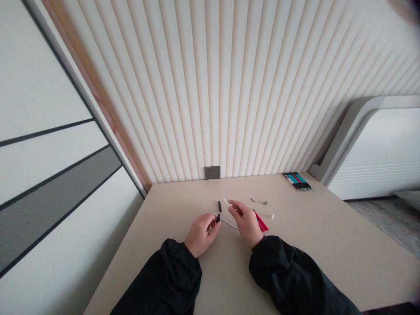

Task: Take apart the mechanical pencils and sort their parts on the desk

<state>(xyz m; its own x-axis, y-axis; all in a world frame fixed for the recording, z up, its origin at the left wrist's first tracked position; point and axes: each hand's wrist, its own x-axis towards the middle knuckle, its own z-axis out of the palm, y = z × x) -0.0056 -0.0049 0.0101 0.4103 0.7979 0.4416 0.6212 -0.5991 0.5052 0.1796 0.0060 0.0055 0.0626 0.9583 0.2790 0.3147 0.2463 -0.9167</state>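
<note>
My left hand (201,232) rests on the beige table (311,245) with its fingers pinched on a small black pen part (218,218). My right hand (244,221) is curled around a red pen barrel (262,223), and its fingertips pinch a short white piece (226,202). A thin white refill (229,223) lies on the table between the two hands. Another small black part (219,206) lies just beyond it. Both arms wear black sleeves.
A row of several teal, red and black pens (298,180) lies at the table's far right. A small grey piece (259,201) and a white piece (269,216) lie right of my hands. A grey wall socket (212,172) sits on the ribbed wall behind.
</note>
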